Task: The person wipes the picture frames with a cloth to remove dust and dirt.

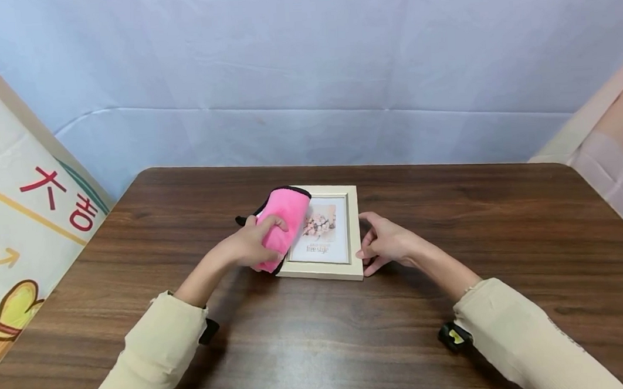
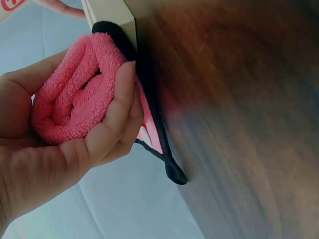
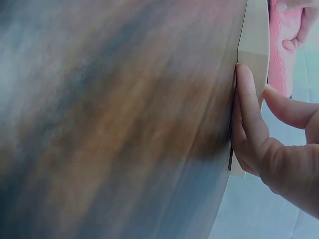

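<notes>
A cream picture frame [image 1: 353, 233] lies face up on the brown table, a floral print showing behind its pane. Over its left part is a bunched pink towel [image 1: 286, 210] with black edging and a black loop. My left hand [image 1: 250, 242] grips this towel, thumb on top; in the left wrist view the towel [image 2: 75, 94] appears rolled inside the curled fingers. At the frame's right side, my right hand [image 1: 390, 240] holds the edge. The right wrist view shows the thumb on the upper edge of the frame [image 3: 253, 50] and fingers against its side near the tabletop.
The wood-grain table [image 1: 319, 335] extends around the frame on every side. Behind it hangs a pale blue-white cloth [image 1: 305, 71]. A printed banner [image 1: 31, 191] stands along the left edge. Dark wrist devices [image 1: 454, 336] sit under both sleeves.
</notes>
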A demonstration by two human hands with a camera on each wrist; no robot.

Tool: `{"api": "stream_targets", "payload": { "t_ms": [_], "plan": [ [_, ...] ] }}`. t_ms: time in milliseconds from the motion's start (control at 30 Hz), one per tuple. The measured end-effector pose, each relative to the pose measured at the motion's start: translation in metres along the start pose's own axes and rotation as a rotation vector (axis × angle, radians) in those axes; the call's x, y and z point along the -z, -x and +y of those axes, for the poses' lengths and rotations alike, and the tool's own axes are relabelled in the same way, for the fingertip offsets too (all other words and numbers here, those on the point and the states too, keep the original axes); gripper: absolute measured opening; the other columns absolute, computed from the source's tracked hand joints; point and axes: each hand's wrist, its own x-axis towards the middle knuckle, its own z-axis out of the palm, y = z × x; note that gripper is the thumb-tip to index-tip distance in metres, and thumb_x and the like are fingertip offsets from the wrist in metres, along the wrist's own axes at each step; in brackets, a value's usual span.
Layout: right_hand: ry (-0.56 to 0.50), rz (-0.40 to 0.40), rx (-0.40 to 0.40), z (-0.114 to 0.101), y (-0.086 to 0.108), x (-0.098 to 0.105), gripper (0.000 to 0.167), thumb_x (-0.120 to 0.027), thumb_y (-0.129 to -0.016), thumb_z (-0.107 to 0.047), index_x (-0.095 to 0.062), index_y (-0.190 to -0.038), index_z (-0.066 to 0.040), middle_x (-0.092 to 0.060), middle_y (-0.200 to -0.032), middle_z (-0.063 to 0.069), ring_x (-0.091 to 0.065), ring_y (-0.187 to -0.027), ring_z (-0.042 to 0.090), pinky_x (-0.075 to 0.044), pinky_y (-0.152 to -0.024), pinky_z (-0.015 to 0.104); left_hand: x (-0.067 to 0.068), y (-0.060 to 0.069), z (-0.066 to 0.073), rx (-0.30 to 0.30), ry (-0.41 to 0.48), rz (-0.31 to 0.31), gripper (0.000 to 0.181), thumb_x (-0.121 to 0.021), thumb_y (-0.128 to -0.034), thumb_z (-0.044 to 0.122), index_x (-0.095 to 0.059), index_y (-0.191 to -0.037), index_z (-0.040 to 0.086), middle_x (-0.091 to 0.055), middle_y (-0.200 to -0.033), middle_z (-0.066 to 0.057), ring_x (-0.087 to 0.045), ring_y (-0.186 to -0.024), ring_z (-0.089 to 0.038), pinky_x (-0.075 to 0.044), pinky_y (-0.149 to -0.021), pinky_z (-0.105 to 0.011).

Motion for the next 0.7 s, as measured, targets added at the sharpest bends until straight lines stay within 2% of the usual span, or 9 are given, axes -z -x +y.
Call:
{"api": "stream_targets", "payload": {
  "t_ms": [100,300,433,567,700],
  "plan": [
    [-0.007,0.006,0.001,0.0,0.0,-0.001,0.079,-0.052,-0.083,0.015,-0.004,-0.143,-0.003,-0.044,-0.086,0.021,-0.053,-0.068,0.026,-0.057,-0.062,0.042,0.003,-0.005,0.001,-0.005,-0.025,-0.001,0.041,-0.061,-0.0775,-0.001,-0.044,-0.112,0.013,-0.026,-0.116,-0.024,-0.054,-0.055,-0.02,-0.051,-0.051,-0.025],
    [-0.006,0.016,0.007,0.0,0.0,-0.001,0.078,-0.05,-0.084,0.016,-0.004,-0.143,-0.004,-0.044,-0.085,0.02,-0.053,-0.066,0.026,-0.057,-0.061,0.043,0.008,-0.013,0.005,0.034,0.056,-0.041,0.044,-0.061,-0.0773,-0.004,-0.043,-0.113,0.014,-0.022,-0.119,-0.022,-0.056,-0.056,-0.022,-0.055,-0.053,-0.03],
    [0.003,0.017,0.007,-0.001,0.0,-0.001,0.077,-0.05,-0.084,0.015,-0.004,-0.142,-0.004,-0.044,-0.085,0.02,-0.053,-0.065,0.026,-0.057,-0.061,0.042,0.011,-0.014,0.007,0.051,0.053,-0.068,0.044,-0.061,-0.078,-0.003,-0.043,-0.114,0.014,-0.025,-0.117,-0.02,-0.058,-0.059,-0.024,-0.056,-0.056,-0.033],
    [0.004,0.016,0.007,-0.001,0.0,-0.001,0.077,-0.051,-0.084,0.015,-0.004,-0.142,-0.004,-0.043,-0.084,0.02,-0.053,-0.065,0.026,-0.057,-0.061,0.042,0.012,-0.014,0.006,0.049,0.062,-0.073,0.044,-0.06,-0.0777,-0.004,-0.043,-0.114,0.014,-0.026,-0.116,-0.02,-0.059,-0.061,-0.025,-0.057,-0.057,-0.034],
    [0.009,0.011,0.014,-0.001,0.0,-0.001,0.077,-0.051,-0.084,0.015,-0.004,-0.142,-0.003,-0.043,-0.084,0.02,-0.053,-0.065,0.026,-0.057,-0.061,0.042,0.011,-0.012,0.003,0.018,0.047,-0.058,0.043,-0.061,-0.0776,-0.004,-0.043,-0.113,0.013,-0.026,-0.114,-0.02,-0.057,-0.06,-0.024,-0.055,-0.056,-0.031]
  ]
}}
